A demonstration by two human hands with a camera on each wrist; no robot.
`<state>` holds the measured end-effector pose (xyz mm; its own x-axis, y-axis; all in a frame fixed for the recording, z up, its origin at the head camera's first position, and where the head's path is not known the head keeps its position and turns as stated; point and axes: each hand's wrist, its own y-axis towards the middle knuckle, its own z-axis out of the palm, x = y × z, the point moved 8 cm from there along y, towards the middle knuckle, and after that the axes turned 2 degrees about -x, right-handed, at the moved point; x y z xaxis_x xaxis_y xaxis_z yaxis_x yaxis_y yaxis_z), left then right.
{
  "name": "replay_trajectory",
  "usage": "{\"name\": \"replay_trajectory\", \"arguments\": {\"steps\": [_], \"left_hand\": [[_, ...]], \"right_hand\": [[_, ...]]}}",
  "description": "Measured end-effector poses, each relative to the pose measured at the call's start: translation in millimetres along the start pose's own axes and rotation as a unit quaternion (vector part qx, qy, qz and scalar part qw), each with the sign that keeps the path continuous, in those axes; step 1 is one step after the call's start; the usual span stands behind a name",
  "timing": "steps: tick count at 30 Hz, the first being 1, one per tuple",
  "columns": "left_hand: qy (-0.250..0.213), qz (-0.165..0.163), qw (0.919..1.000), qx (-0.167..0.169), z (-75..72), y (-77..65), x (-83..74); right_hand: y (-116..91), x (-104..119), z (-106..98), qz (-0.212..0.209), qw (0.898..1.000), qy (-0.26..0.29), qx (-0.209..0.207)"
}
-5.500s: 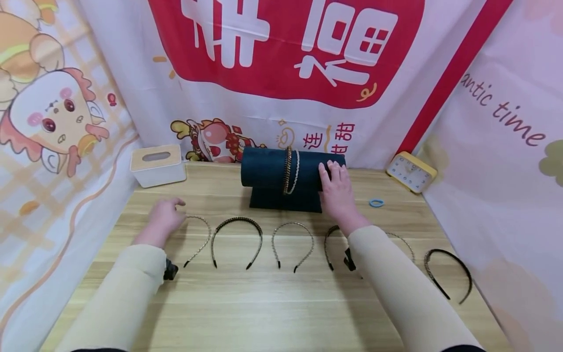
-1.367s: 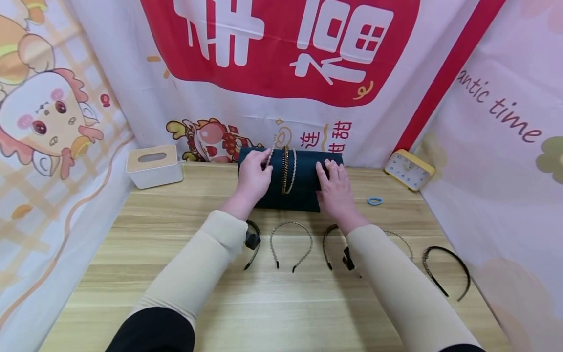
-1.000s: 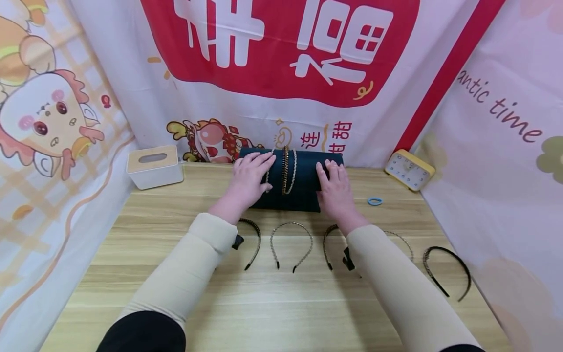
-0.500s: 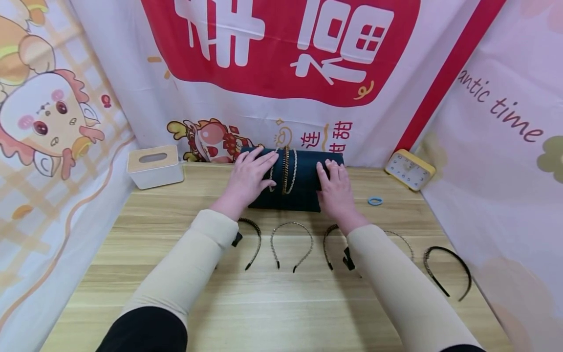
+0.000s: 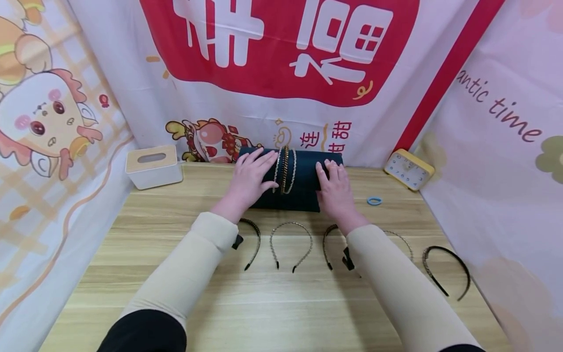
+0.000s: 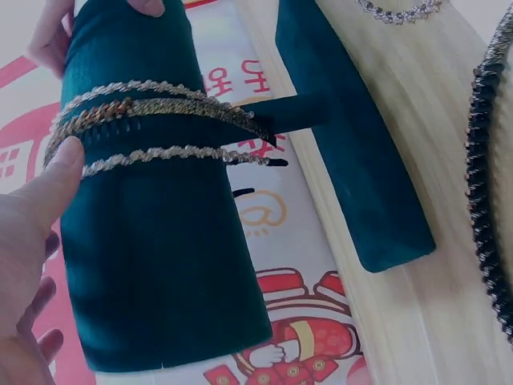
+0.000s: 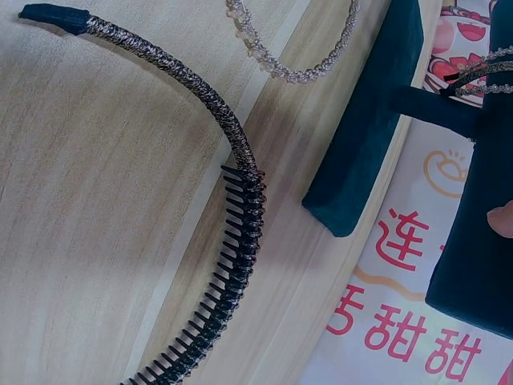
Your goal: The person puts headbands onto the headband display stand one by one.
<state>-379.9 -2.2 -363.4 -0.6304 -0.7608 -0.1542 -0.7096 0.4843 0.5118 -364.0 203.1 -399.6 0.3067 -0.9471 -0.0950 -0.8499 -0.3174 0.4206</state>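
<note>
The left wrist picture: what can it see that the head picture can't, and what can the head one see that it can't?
Only the left wrist view shows the short post joining the dark teal roll to its flat base.

Only the head view shows the tissue box, the yellow clock and the small blue ring.

Both show the roll, its base, three headbands over the roll, the left hand and the right hand.

Pale wood-grain tabletop (image 5: 281, 308), white rear hanging (image 5: 246, 110) of creased cloth, its red panel (image 5: 278, 68) bearing large white characters (image 5: 239, 23), left hanging (image 5: 39, 200) with cartoon animal (image 5: 47, 116) on orange check, pale right hanging (image 5: 501, 195) with lettering (image 5: 517, 119) reading "antic time", soft diffuse light.
</note>
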Motion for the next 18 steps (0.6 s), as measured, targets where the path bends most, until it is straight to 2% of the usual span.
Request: {"name": "replay_trajectory", "arguments": {"steps": [6, 9, 12, 15, 18], "left_hand": [[-0.034, -0.029, 0.9977, -0.052, -22.2, -32.3, 22.4], [-0.059, -0.074, 0.994, -0.056, -26.6, -54.4, 40.8], [-0.106, -0.144, 0.9835, -0.03, -19.0, -78.7, 62.0], [-0.143, -0.212, 0.9667, -0.001, -3.6, -103.7, 82.0], [-0.156, -0.253, 0.9545, 0.025, 14.6, -124.8, 96.1]], "right_hand": [[1.1, 2.1, 0.1, -0.002, 1.0, 0.001, 0.0], [1.0, 2.0, -0.6, 0.001, 1.0, 0.004, 0.004], [0.1, 0.8, -0.4, 0.006, 1.0, 0.002, 0.01], [-0.6, 0.3, -0.1, 0.006, 1.0, 0.0, 0.012], [-0.4, 0.7, 0.1, 0.002, 1.0, 0.004, 0.008]]}}
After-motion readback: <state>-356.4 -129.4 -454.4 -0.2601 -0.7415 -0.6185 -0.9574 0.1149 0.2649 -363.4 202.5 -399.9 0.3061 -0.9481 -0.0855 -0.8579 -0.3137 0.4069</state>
